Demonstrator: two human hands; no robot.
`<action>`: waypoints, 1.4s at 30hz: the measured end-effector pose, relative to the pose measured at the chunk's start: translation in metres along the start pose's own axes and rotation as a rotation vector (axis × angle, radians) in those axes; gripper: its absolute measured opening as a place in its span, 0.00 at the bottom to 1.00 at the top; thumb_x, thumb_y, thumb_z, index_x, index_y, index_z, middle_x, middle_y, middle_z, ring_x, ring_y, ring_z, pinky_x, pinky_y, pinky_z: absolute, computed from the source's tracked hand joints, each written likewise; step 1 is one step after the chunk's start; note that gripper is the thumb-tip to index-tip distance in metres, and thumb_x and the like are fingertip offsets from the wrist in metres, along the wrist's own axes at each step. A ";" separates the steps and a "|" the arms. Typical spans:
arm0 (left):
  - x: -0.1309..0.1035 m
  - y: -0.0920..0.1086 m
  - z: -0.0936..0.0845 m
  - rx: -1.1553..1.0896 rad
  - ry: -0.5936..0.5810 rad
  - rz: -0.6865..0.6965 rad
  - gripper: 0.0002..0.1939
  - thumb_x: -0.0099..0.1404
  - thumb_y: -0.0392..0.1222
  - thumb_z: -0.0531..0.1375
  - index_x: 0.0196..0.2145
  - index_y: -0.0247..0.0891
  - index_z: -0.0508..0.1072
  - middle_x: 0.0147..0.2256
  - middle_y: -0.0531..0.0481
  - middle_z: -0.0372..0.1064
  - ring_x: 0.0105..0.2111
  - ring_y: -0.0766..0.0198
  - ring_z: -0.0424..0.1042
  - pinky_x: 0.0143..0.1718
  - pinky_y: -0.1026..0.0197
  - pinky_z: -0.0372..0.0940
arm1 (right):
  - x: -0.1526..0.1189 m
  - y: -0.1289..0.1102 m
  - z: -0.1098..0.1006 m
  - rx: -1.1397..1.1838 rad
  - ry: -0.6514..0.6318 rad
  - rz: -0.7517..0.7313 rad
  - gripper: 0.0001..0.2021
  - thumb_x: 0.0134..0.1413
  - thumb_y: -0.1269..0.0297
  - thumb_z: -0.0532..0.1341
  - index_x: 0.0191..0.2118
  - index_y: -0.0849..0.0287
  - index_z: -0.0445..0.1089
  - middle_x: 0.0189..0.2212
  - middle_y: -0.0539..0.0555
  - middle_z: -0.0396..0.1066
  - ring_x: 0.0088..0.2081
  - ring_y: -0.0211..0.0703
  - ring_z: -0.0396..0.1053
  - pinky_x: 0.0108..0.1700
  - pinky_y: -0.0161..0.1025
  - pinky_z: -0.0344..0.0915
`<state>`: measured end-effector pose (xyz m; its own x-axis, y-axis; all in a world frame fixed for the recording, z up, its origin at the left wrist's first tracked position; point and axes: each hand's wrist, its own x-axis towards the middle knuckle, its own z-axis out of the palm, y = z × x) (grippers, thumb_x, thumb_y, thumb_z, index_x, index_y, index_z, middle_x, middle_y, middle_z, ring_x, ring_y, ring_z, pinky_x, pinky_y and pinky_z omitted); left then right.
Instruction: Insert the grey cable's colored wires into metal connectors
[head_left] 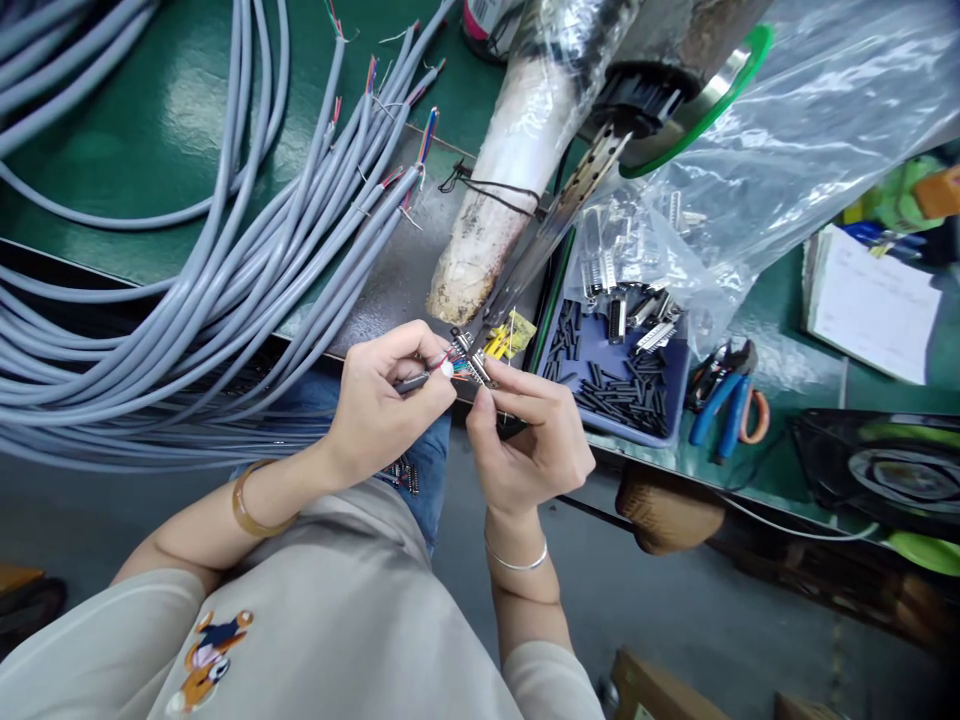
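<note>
Shirt (330, 620): pale beige, nearest the head camera, spread across 6 to 8 o'clock, an embroidered figure (214, 655) on it at 7.
Left hand (397, 395): just off centre toward 8 o'clock, thumb and forefinger pinched together on a grey cable end (411, 383) with coloured wires (456, 364) fanning out of it.
Right hand (536, 440): toward 5 o'clock, thumb and forefinger clamped on a metal connector (480, 370).
Connector spot: dead centre, between both sets of fingertips; the parts are tiny and blurred, but a second connector seems to sit just toward 11 o'clock.
Perforated rod (585, 180): slants from 1 o'clock down to near the connector, beside a white-wrapped tube (502, 170) at 12, tied round with black wire.
Cable sheaf (247, 270): grey, filling 9 to 11 o'clock, bared ends toward 11.
Tray (679, 390): bluish, at 3 o'clock, holding black sleeves (622, 395) and loose connectors (616, 318).
Pliers (733, 420): blue-handled, just beyond the tray at 3 o'clock.
Plastic bag (825, 120): clear, crumpled, at 2 o'clock.
</note>
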<state>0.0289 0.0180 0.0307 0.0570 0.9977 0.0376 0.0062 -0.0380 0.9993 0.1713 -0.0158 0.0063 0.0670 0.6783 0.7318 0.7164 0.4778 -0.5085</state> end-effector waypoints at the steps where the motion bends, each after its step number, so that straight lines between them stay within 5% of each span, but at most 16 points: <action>1: 0.000 0.001 0.000 -0.002 -0.001 0.003 0.07 0.57 0.35 0.61 0.23 0.37 0.66 0.25 0.52 0.69 0.24 0.71 0.65 0.23 0.69 0.60 | 0.001 -0.001 0.000 -0.004 0.000 0.000 0.08 0.56 0.76 0.68 0.37 0.56 0.72 0.40 0.54 0.83 0.40 0.42 0.81 0.42 0.40 0.78; 19: 0.002 0.004 -0.004 -0.045 -0.081 -0.128 0.06 0.54 0.34 0.61 0.23 0.36 0.66 0.27 0.50 0.71 0.25 0.70 0.68 0.25 0.68 0.62 | 0.003 -0.003 -0.007 -0.136 -0.042 -0.119 0.08 0.58 0.75 0.66 0.34 0.56 0.68 0.39 0.53 0.83 0.36 0.38 0.81 0.36 0.33 0.76; 42: 0.005 0.010 -0.006 0.032 -0.046 -0.071 0.09 0.54 0.34 0.62 0.22 0.37 0.65 0.25 0.51 0.69 0.25 0.69 0.68 0.25 0.68 0.64 | 0.013 -0.003 -0.007 -0.023 -0.093 0.003 0.09 0.56 0.76 0.69 0.37 0.55 0.73 0.39 0.51 0.82 0.39 0.41 0.81 0.42 0.39 0.78</action>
<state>0.0237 0.0232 0.0406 0.1009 0.9943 -0.0341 0.0437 0.0298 0.9986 0.1746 -0.0120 0.0205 0.0053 0.7291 0.6844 0.7320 0.4634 -0.4994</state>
